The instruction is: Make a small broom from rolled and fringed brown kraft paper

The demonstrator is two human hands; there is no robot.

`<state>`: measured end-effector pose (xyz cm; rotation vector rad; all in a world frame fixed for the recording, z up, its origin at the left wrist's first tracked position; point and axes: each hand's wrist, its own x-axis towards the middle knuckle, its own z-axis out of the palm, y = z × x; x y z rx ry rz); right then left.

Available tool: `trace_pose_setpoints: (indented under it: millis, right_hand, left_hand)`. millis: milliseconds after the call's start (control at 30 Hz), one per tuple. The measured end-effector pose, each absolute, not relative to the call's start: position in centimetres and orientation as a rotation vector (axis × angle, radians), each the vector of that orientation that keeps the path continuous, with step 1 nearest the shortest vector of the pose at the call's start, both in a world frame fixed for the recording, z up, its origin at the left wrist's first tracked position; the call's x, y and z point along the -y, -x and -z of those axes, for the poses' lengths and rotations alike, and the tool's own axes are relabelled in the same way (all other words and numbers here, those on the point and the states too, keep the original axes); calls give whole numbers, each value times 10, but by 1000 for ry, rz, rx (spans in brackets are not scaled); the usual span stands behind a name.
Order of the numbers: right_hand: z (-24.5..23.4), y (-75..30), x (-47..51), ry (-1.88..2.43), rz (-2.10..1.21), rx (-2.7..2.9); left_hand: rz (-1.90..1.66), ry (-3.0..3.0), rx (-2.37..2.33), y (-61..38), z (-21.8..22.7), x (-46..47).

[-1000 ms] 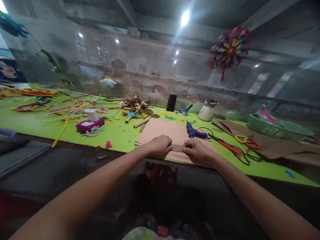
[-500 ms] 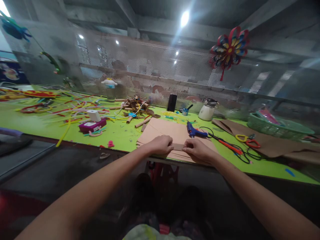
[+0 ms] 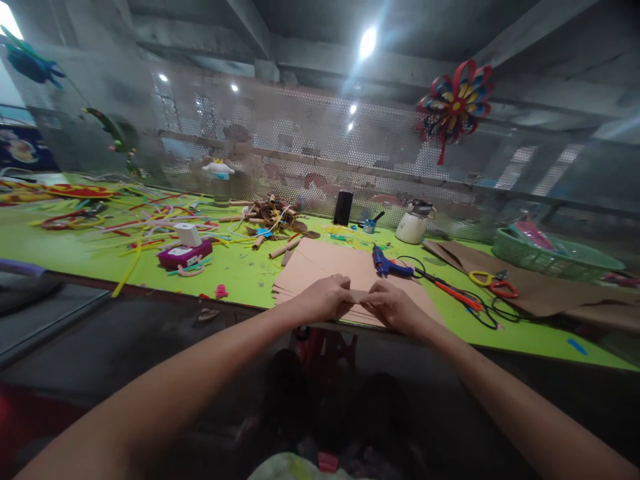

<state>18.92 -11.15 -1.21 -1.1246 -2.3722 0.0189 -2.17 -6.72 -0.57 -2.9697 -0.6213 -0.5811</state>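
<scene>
Pinching a brown strip, left hand and right hand show a closed grip, a purple box bearing unreadable markings.

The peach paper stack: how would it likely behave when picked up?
The paper stack would probably bend, its edges looking thin. Sheets may slide apart, their edges lying unevenly. The glue gun at its far-right corner might shift.

Dim interior: grey ceiling beam, glaring overhead lamp, and perforated screen rising behind a lime-green tabletop; dark floor below.
</scene>
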Motion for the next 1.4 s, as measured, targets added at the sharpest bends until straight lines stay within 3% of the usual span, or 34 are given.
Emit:
trace_pose_setpoints:
  millis: [200, 567, 667, 900, 1033, 1233, 1400]
  right_hand:
    - [-4, -173, 130, 1191, 400, 2669]
    - [-6, -167, 109, 1190, 535, 2810]
    - [-11, -171, 112, 1244, 375, 2730]
    - [-52, -188, 98, 1257, -418, 2424]
    - [-42, -195, 72, 1319, -787, 2324]
    - [-12, -192, 58, 1267, -616, 2400]
    - [-4, -182, 68, 1315, -418, 2377]
  left_hand:
    - [421, 2844, 508, 17, -2, 72]
    - [254, 2733, 406, -4, 0, 61]
    - [256, 2757, 490, 0, -11, 60]
    - [279, 3239, 735, 10, -65, 42]
    - [98, 3496, 884, 6, -57, 21]
    - [321, 3468, 908, 3, -12, 4]
    - [460, 3351, 875, 8, -4, 13]
